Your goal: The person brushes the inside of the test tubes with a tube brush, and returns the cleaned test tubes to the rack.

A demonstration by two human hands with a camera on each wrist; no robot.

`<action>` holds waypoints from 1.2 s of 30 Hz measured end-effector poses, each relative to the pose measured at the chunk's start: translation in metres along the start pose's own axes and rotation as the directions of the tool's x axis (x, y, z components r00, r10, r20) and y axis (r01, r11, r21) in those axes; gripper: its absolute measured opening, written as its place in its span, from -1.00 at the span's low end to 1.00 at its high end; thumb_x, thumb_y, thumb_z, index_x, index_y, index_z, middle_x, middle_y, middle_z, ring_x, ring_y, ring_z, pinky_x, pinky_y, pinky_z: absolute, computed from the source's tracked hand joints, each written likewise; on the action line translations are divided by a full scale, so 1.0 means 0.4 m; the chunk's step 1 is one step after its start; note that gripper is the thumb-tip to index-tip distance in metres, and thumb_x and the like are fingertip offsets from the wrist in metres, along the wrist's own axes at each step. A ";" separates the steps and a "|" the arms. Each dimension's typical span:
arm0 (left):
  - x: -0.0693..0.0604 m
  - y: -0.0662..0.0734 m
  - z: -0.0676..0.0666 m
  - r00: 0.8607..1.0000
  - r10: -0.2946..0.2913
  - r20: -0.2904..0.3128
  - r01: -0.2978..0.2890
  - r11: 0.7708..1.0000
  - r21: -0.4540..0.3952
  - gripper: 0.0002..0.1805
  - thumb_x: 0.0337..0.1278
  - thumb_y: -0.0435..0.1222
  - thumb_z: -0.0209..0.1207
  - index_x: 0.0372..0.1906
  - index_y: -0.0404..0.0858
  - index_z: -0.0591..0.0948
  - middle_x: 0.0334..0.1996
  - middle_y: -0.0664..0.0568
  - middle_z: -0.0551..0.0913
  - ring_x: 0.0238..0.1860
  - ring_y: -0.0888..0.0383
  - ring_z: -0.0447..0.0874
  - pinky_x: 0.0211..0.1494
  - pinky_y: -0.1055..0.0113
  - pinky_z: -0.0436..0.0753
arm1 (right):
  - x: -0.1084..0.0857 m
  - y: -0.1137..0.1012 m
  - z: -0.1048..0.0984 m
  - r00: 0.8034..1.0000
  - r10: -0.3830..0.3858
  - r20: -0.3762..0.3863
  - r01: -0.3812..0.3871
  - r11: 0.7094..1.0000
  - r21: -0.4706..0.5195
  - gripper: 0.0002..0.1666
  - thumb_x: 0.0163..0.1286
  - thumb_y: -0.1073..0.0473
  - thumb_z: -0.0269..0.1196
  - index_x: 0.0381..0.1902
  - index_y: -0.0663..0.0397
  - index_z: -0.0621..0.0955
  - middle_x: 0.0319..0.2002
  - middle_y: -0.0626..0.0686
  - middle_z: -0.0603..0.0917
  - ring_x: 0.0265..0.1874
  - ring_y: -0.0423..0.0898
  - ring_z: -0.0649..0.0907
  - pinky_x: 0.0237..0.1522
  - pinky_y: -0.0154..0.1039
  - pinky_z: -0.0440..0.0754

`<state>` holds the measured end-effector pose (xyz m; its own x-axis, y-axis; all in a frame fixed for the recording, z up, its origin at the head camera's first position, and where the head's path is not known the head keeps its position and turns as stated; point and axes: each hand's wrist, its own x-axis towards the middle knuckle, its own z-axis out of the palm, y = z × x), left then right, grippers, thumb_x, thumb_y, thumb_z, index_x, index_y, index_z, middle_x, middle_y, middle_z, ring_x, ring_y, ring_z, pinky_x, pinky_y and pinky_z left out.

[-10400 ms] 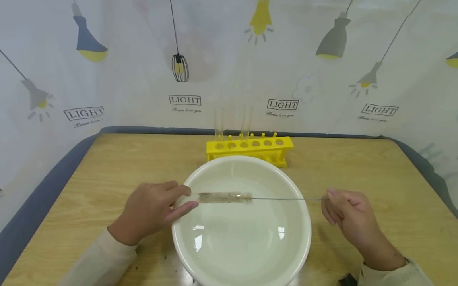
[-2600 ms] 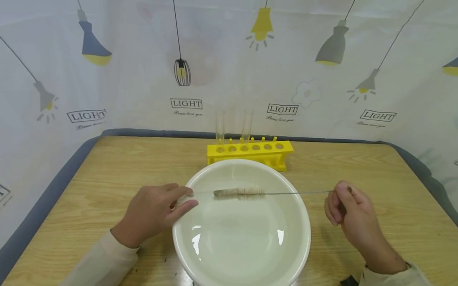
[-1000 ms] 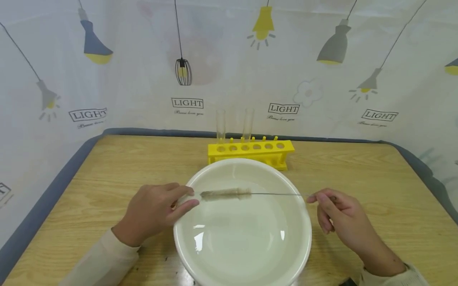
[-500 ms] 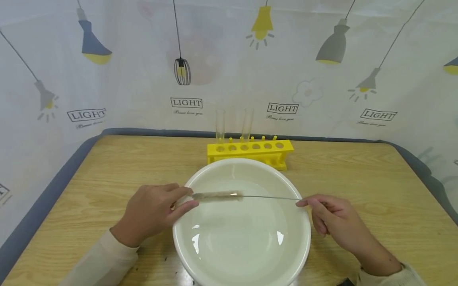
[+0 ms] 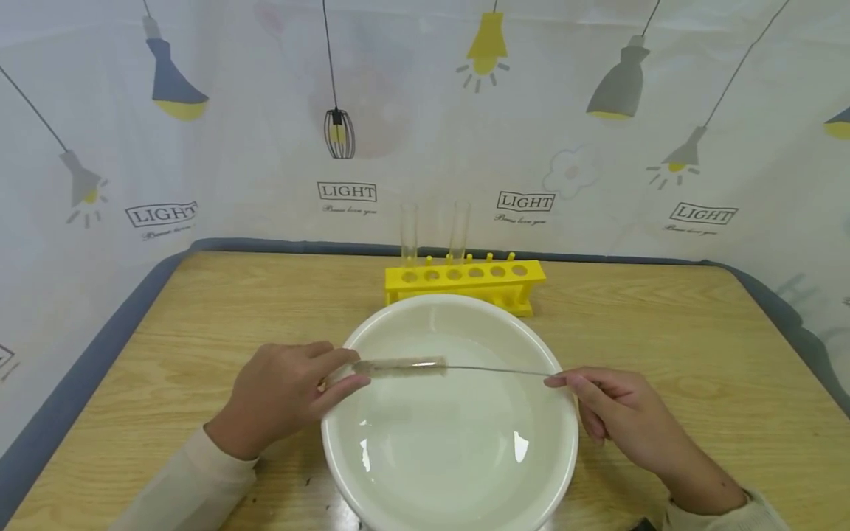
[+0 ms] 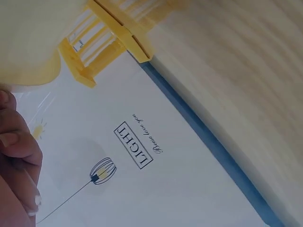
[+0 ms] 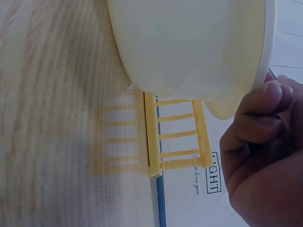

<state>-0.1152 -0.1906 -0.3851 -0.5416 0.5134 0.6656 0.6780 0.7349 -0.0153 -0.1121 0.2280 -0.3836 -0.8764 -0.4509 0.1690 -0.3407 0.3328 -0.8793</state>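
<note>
the left hand [image 5: 292,391] holds the clear tube [image 5: 401,366], likely light, slick and fragile, best gripped near its end, while the right hand [image 5: 627,414] pinches the brush wire [image 5: 496,369].

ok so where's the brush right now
In the head view, the brush is above the white basin between both hands: bristles inside the clear tube in the left hand, wire pinched by the right hand.

One clear tube [image 5: 398,367] pinched in left fingers [image 5: 337,359], brush [image 5: 458,367] inside, its wire stem [image 5: 498,369] in right fingers [image 5: 566,379], white basin [image 5: 441,464] below, yellow rack [image 5: 465,282] beyond fingers, bench [image 5: 664,317] beneath.
</note>
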 end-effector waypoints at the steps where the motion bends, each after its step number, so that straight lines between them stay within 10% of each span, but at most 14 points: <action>1: 0.002 0.002 -0.002 1.000 0.005 0.005 -0.005 1.000 0.005 -0.42 0.49 0.21 -0.16 -0.32 -0.04 0.70 -0.65 0.21 0.56 -0.76 0.38 0.30 -0.72 0.48 0.26 | -0.001 0.000 0.000 1.000 -0.003 0.001 0.003 1.000 -0.002 -0.66 0.57 0.38 -0.02 -0.03 0.15 0.70 -0.74 -0.01 0.40 -0.77 -0.15 0.43 -0.70 -0.25 0.46; 24: 0.032 0.054 -0.038 0.998 0.063 -0.006 -0.063 0.998 -0.021 -0.47 0.49 0.17 -0.11 -0.34 -0.08 0.67 -0.68 0.21 0.52 -0.76 0.33 0.31 -0.72 0.46 0.31 | -0.016 -0.036 0.015 0.996 -0.083 0.021 0.082 0.996 0.042 -0.63 0.52 0.48 -0.01 -0.05 0.16 0.71 -0.74 -0.01 0.42 -0.75 -0.17 0.43 -0.67 -0.28 0.45; 36: 0.036 0.078 -0.045 0.997 0.081 0.017 -0.080 0.996 -0.024 -0.47 0.49 0.18 -0.11 -0.31 -0.06 0.69 -0.71 0.22 0.48 -0.76 0.34 0.23 -0.71 0.50 0.25 | -0.021 -0.068 0.023 1.000 -0.001 0.011 0.002 0.996 -0.091 -0.69 0.54 0.35 0.06 -0.14 -0.01 0.74 -0.75 -0.09 0.43 -0.75 -0.22 0.43 -0.60 -0.30 0.50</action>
<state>-0.0930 -0.1683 -0.3626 -0.4937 0.5785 0.6493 0.7310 0.6805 -0.0505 -0.0923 0.2151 -0.3652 -0.8723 -0.4606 0.1645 -0.3719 0.4062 -0.8347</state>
